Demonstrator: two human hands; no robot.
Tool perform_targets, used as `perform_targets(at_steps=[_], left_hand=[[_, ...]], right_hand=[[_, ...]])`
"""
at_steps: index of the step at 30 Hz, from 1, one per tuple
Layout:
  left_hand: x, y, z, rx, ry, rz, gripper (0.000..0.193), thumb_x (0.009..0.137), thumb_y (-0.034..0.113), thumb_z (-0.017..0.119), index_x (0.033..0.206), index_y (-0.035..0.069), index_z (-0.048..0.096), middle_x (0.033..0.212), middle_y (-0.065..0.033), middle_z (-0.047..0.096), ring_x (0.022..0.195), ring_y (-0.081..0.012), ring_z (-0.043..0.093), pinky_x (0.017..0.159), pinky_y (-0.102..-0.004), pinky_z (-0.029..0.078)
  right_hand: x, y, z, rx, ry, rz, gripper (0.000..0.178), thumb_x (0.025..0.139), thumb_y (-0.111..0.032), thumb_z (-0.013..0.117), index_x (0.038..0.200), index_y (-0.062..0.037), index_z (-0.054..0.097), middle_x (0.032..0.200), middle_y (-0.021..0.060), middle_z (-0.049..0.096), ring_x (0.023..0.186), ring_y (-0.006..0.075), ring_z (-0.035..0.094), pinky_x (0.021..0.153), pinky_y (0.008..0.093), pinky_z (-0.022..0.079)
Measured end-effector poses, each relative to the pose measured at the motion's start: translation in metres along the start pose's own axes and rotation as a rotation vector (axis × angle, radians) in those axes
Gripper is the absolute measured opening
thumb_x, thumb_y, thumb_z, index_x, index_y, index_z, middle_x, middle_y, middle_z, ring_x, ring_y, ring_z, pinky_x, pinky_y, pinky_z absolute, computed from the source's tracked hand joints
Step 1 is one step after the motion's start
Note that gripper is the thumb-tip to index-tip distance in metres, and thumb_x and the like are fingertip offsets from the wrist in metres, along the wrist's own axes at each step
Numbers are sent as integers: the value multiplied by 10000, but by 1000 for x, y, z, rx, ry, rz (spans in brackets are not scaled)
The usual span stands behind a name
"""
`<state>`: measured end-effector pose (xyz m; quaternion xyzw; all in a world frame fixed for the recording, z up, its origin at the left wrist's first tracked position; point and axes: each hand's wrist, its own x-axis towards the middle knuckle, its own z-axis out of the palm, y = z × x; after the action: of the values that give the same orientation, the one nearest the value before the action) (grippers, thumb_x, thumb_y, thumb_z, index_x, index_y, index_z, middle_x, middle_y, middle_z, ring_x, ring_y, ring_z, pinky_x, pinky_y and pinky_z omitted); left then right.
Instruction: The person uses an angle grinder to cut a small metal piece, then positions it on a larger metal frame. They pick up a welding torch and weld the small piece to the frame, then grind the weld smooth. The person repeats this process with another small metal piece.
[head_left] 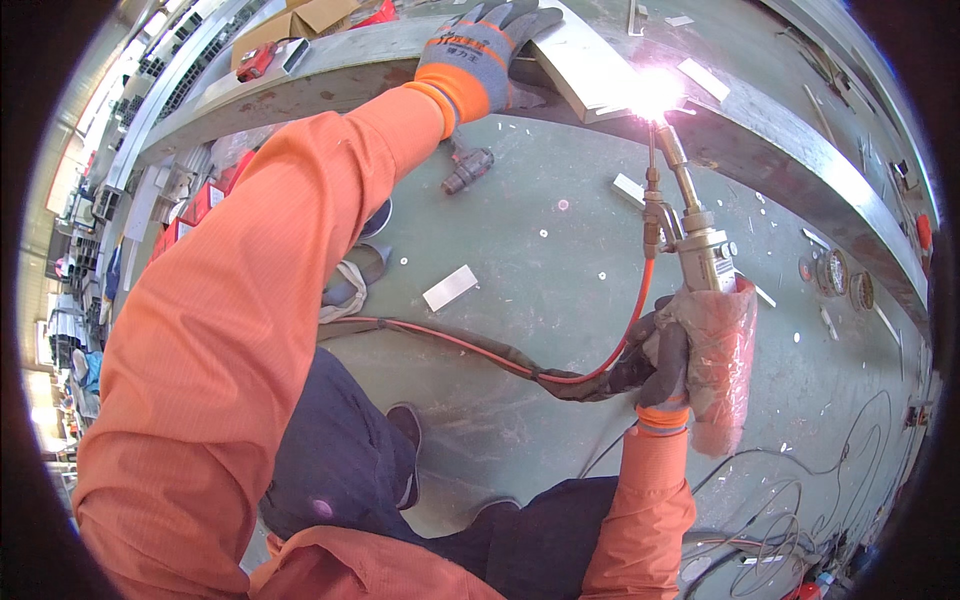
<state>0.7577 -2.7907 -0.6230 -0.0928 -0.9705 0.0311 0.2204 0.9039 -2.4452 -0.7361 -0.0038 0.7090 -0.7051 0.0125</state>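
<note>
My right hand (664, 362), in a dark glove with an orange cuff, is closed around a welding gun (706, 262) whose grip is wrapped in clear and red plastic. A thin wire-feed tube runs beside the nozzle. At its tip a bright pinkish-white arc (655, 92) burns and hides the spot beneath it. My left hand (470, 58), in a grey and orange glove, grips the left side of a short silvery rectangular metal tube (580, 62). That piece lies across a long metal beam (335, 82), its right end against the glare.
An orange hose and dark cable (480, 350) loop from the gun to the left. A cordless drill (468, 168) and a pale metal offcut (450, 288) lie on the green floor. A red tape measure (256, 62) rests on the beam. Cables (790, 520) tangle at lower right.
</note>
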Motion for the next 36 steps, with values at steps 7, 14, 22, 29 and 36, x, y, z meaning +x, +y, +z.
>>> perform_targets(at_steps=[7, 14, 22, 29, 36], left_hand=[[-1, -1, 1, 5, 22, 7, 982, 832, 557, 835, 1638, 155, 444, 1664, -176, 448, 1528, -416, 423, 1249, -521, 376], [0, 0, 11, 34, 87, 20, 931, 873, 570, 797, 1625, 126, 475, 1650, -189, 471, 1520, -405, 437, 1245, -511, 379], [5, -1, 13, 100, -77, -166, 981, 832, 372, 885, 1662, 431, 364, 1736, -71, 376, 1576, -369, 391, 1264, -522, 398], [7, -6, 3, 144, -104, -121, 872, 898, 503, 813, 1656, 440, 385, 1738, -35, 378, 1574, -345, 397, 1270, -519, 379], [6, -14, -8, 10, -63, -39, 820, 899, 452, 811, 1631, 442, 439, 1703, -84, 433, 1533, -404, 435, 1241, -552, 407]], right_hand=[[-1, 14, -7, 26, -20, 5, 290, 1030, -305, 629, 1141, -40, 591, 795, 66, 639, 695, 174, 624, 631, 310, 512], [-10, 33, -17, 100, -45, 51, 398, 1032, -320, 654, 1270, -5, 603, 837, 81, 668, 728, 198, 659, 670, 318, 532], [-33, 25, -39, 194, 54, 75, 532, 990, -376, 623, 1320, 40, 592, 816, 98, 663, 699, 206, 649, 633, 315, 515], [-38, 23, -51, 219, 76, 10, 556, 1009, -420, 642, 1316, 42, 605, 879, 90, 651, 726, 202, 626, 657, 327, 515], [-42, 25, -46, 269, 97, 22, 522, 1021, -425, 645, 1300, 15, 614, 893, 75, 634, 769, 195, 604, 693, 336, 510]])
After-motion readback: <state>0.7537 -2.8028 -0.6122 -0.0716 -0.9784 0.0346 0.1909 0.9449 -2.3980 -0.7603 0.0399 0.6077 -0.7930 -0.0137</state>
